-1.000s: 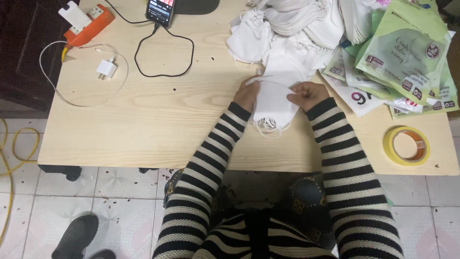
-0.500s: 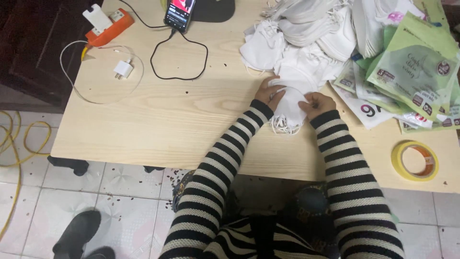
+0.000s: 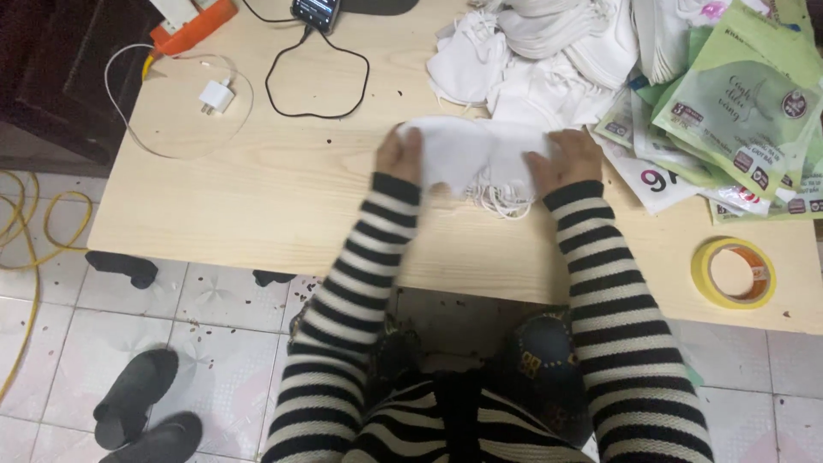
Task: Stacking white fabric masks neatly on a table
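Both hands grip one white face mask [image 3: 480, 154], spread flat on the pale wooden surface [image 3: 283, 197] a little in from its near edge. The left hand [image 3: 399, 159] has its fingers closed over the mask's left end, and the right hand [image 3: 567, 161] pinches the right end; the ear loops spill out beneath, toward the near edge. Just beyond lies a heap of white masks [image 3: 549, 51], touching the held one. Green packets [image 3: 737, 103] crowd the right side, with a yellow tape roll [image 3: 733, 273] close to the near right edge. Left of the hands the wood lies open as far as the white charger [image 3: 216, 96] and the black cable [image 3: 317, 81].
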